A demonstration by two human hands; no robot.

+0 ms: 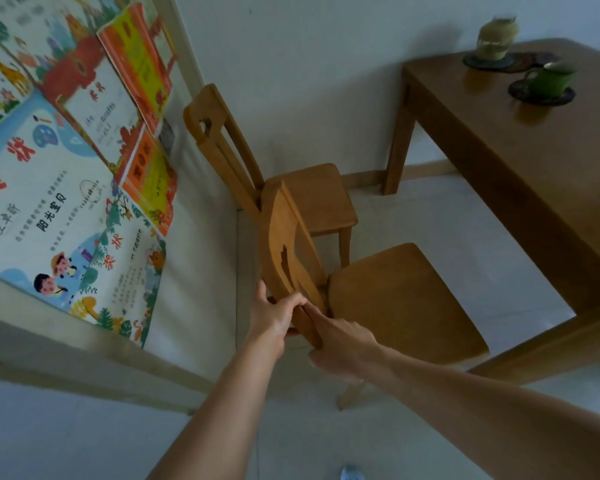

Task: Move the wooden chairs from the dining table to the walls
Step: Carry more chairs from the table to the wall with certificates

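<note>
With the posters (pixel 59 161) on the wall at my left, my left hand (pixel 274 317) and right hand (pixel 343 344) clamp the backrest of the near wooden chair (pixel 395 299), just beside the parked chair (pixel 309 199), so I risk knocking them together or clipping the dining table (pixel 534 161).

Chinese print on the wall posters

The large illustrated poster (pixel 54 209) on the left wall carries black characters reading 阳光宝贝, beside big red characters too cut off to read; its smaller print is blurred.
</note>
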